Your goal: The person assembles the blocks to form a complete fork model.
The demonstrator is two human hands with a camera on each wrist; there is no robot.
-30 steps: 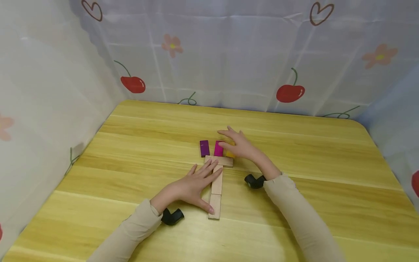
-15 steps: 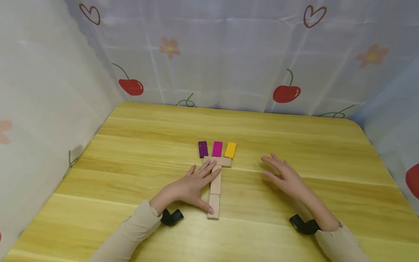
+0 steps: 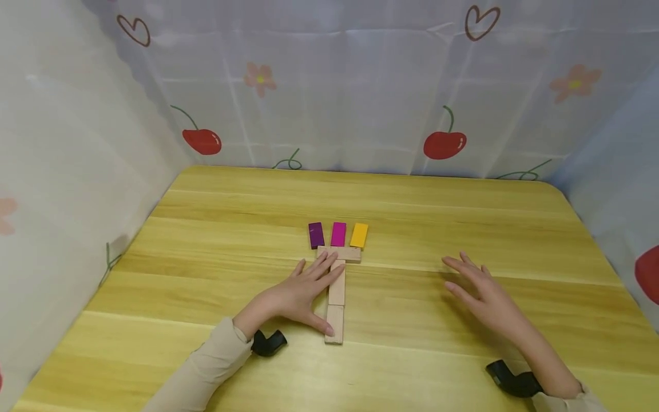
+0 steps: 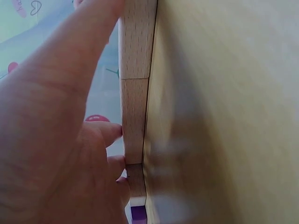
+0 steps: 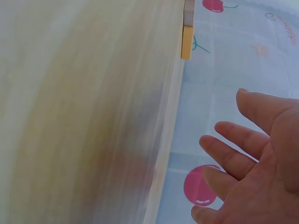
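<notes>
My left hand [image 3: 296, 297] lies spread over plain wooden blocks, thumb on the nearest block [image 3: 334, 325] and fingertips on the middle block [image 3: 337, 289] and the crosswise block [image 3: 352, 254]. Together these blocks form a T shape flat on the table. Beyond the crossbar stand a purple block [image 3: 316, 235], a magenta block [image 3: 338, 234] and a yellow block [image 3: 359, 235] in a row. The left wrist view shows fingertips against the faces of the wooden blocks [image 4: 134, 119]. Off to the right, my right hand [image 3: 486, 300] hovers over the table with relaxed fingers, holding nothing.
The wood-grain table [image 3: 437, 217] reaches back to a pale curtain [image 3: 350, 86] printed with cherries, flowers and hearts. A black wrist device [image 3: 269, 343] shows beneath the left wrist, and another black device [image 3: 513, 379] beneath the right.
My right hand has drawn away from the coloured blocks toward the right and nearer me, uncovering the yellow block. The left hand stays on the wooden blocks. The head view has shifted slightly.
</notes>
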